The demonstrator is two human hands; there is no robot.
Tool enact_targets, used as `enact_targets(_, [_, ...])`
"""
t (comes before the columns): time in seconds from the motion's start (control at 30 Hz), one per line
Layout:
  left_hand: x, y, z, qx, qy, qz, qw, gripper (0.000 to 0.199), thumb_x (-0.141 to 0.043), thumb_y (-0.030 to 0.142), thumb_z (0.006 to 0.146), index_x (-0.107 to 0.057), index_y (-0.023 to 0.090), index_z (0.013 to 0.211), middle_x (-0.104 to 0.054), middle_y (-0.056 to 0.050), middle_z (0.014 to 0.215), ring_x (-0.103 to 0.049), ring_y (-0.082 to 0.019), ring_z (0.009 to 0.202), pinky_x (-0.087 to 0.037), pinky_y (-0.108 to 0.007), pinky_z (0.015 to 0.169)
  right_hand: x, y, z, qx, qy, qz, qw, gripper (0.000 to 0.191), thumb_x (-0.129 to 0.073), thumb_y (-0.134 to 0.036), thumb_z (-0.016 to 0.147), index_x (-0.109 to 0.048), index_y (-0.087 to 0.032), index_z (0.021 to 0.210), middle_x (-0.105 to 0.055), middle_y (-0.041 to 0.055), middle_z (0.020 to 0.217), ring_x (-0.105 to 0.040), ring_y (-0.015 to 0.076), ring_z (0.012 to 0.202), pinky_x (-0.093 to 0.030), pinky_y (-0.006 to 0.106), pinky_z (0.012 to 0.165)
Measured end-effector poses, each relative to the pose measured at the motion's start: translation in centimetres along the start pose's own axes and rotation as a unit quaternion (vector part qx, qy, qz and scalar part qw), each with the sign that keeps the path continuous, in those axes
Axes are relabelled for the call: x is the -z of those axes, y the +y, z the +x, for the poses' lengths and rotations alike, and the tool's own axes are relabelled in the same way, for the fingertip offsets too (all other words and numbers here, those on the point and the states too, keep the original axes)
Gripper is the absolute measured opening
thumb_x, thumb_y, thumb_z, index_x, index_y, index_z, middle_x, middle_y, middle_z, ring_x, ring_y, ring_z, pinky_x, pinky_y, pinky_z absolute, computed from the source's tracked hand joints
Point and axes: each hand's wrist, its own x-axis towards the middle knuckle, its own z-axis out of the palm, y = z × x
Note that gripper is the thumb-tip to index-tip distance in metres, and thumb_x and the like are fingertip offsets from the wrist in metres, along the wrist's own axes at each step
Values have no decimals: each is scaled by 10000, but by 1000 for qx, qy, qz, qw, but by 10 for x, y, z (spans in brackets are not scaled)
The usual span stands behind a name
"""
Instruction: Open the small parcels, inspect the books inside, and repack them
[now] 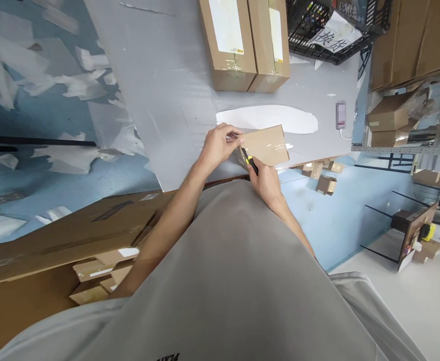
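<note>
A small brown cardboard box (267, 143) with clear tape on it lies at the table's near edge. My left hand (220, 145) has its fingers closed on the left end of this box. In my right hand (265, 183) is a black and yellow utility knife (250, 161), its front end against the box's left end. Beyond the box lies a long white sheet with rounded ends (268, 118).
Two taped cartons (233, 70) stand at the table's far side, beside a black plastic crate (336, 55) with a handwritten paper. A small device with a cable (341, 115) lies at the right. A large open carton (73, 230) holding boxes stands below left.
</note>
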Motion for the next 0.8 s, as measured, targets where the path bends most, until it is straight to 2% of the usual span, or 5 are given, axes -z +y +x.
enact_targets(0.2, [-2,0,1,10,16,6,1000,253,-781,311,928,-864,199,1140,-834,-79,1192,-782,-253,1054,-707,-392,976,-1,-19,1,-47,-30,-54,997,383,-476,-289,1198,-715,-177,1475,-867,212,1162,-828,380,1060,-594,428,968])
enact_targets(0.37, [-2,1,5,12,25,11,1000,211,-779,280,943,-876,193,1110,-838,-80,1182,-794,-251,1046,-703,-399,1000,-7,-17,-15,-102,-67,-62,991,441,-538,-296,1185,-678,-197,1592,-859,225,1157,-833,415,1093,-615,507,1012])
enact_targets(0.53, [-2,1,2,18,32,7,999,202,-786,291,966,-866,207,1132,-834,-68,1183,-795,-255,1090,-705,-400,1025,1,-7,-20,-57,-58,-54,995,386,-574,-314,1168,-737,-225,1507,-876,193,1122,-830,388,1037,-606,449,956])
enact_targets(0.63, [-2,-2,-2,25,34,1,999,214,-804,343,984,-856,215,1148,-827,-68,1197,-797,-254,1100,-709,-385,1004,16,8,-24,-24,-30,-21,999,306,-584,-333,1160,-800,-268,1367,-891,145,1117,-832,364,1016,-575,379,899])
enact_targets(0.8, [-3,0,-4,14,44,27,999,252,-826,387,991,-833,234,1191,-807,-76,1236,-777,-278,1158,-677,-434,1092,35,53,-24,-56,91,53,993,361,-502,-377,1181,-766,-250,1392,-888,125,1097,-826,333,963,-546,345,875])
